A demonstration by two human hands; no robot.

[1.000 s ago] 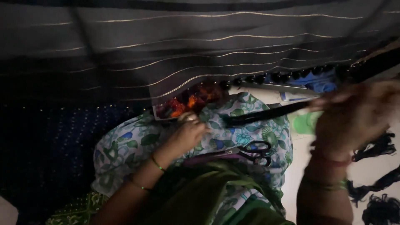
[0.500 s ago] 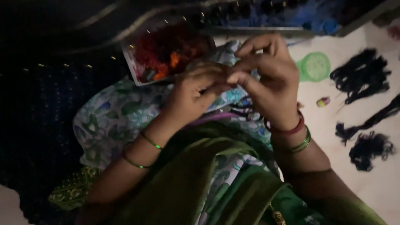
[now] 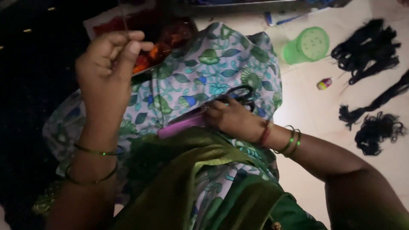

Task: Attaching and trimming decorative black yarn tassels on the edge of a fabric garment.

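A floral-printed cloth (image 3: pixel 213 72) in white, green and blue drapes over the person's lap and takes up the middle of the head view. Below it a folded green garment (image 3: pixel 187 187) spreads toward the bottom edge. To the right lies a pale tiled floor (image 3: pixel 306 110).

On that floor, well apart from the lap, sit several bundles of black thread (image 3: pixel 366 47), one high at the right edge, a long strand beneath it and a curled tuft lower down. A green plastic cup with a perforated lid (image 3: pixel 307 44) lies tipped on its side just beside the cloth's upper right edge. A tray of red and orange bits (image 3: pixel 153 38) rests on the far side of the lap, partly tucked behind the cloth.

The left hand (image 3: pixel 106 64) is raised over the tray, thumb and forefinger pinched together on a thin thread (image 3: pixel 123 19) that runs up and out of view; green bangles ring the wrist. The right hand (image 3: pixel 232 119) lies on the lap, fingers curled round a pair of black-handled scissors (image 3: pixel 240 93), whose loops show just above the knuckles. A purple flat object (image 3: pixel 183 124) sticks out leftward, touching that hand; what it is cannot be told. A small pink and yellow item (image 3: pixel 324 83) lies on the floor below the cup.
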